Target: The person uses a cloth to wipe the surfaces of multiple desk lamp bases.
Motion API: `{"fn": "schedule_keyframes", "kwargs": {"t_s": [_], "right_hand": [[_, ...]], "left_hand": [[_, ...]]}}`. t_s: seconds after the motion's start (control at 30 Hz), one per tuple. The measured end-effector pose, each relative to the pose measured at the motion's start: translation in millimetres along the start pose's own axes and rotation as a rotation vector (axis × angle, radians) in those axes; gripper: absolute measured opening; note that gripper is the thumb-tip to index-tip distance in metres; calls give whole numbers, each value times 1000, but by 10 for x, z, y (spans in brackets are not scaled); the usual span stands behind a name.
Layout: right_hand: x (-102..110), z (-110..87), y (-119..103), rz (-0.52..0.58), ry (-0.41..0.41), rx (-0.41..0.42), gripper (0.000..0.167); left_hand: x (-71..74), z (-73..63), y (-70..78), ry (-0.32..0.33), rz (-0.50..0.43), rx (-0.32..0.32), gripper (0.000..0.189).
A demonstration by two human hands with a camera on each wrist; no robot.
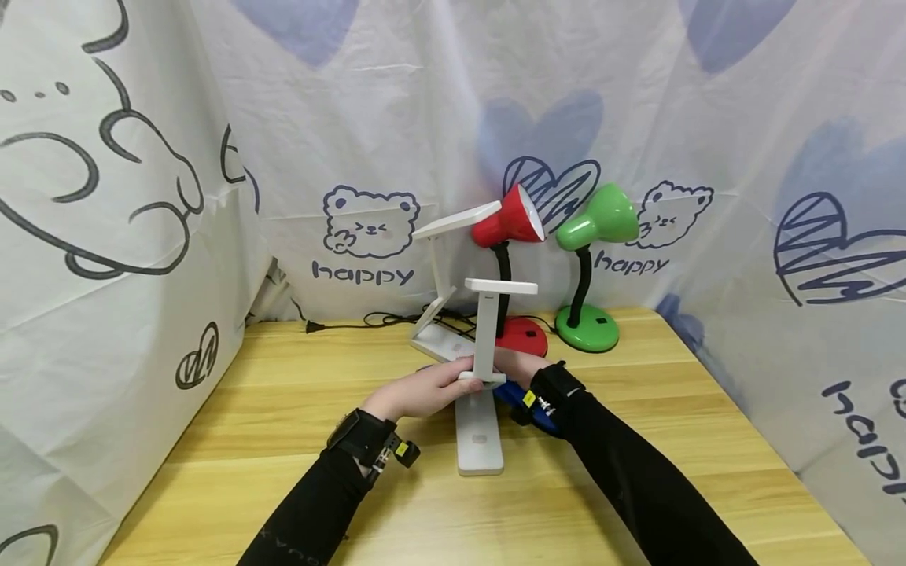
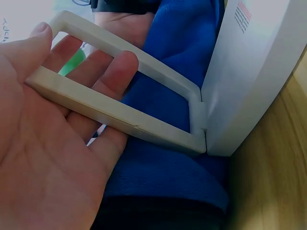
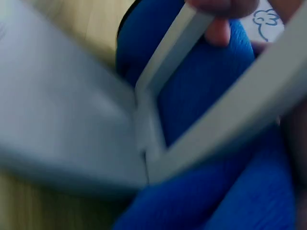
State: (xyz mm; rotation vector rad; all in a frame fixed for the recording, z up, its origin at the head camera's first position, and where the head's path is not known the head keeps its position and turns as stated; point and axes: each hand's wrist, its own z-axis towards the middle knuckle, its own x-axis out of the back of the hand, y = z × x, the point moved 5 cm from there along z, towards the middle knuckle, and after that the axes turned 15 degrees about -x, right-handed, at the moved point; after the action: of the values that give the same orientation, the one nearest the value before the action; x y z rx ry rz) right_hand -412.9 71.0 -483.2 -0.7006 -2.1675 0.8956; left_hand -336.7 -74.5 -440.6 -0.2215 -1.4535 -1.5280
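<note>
A white folding desk lamp (image 1: 487, 330) stands in the middle of the table, its long flat base (image 1: 479, 452) pointing toward me. From the left, my left hand (image 1: 421, 391) grips the lower stem. In the left wrist view its fingers curl through the stem's open frame (image 2: 158, 72), and the thumb (image 2: 41, 36) lies against the frame. My right hand (image 1: 519, 365) is at the stem's other side, partly hidden behind it. Fingertips (image 3: 218, 32) wrap a frame bar in the right wrist view. Blue fuzzy fabric (image 2: 165, 167) lies behind the frame, under the right wrist.
Behind stand a second white desk lamp (image 1: 439, 267), a red gooseneck lamp (image 1: 504, 222) and a green one (image 1: 587, 328). A black cord with a plug (image 1: 314, 326) runs along the table's back edge. Printed white cloth (image 1: 382, 102) hangs around the wooden table (image 1: 283, 440).
</note>
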Motion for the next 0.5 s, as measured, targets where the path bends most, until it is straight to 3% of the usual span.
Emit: {"fn": "schedule_keyframes", "kwargs": {"t_s": [0.17, 0.5], "right_hand": [[140, -85, 86, -166, 91, 87, 21], [279, -201, 172, -222, 137, 92, 29]], "left_hand": [[-13, -5, 1, -5, -29, 6, 38], [-29, 6, -7, 2, -51, 18, 33]]}}
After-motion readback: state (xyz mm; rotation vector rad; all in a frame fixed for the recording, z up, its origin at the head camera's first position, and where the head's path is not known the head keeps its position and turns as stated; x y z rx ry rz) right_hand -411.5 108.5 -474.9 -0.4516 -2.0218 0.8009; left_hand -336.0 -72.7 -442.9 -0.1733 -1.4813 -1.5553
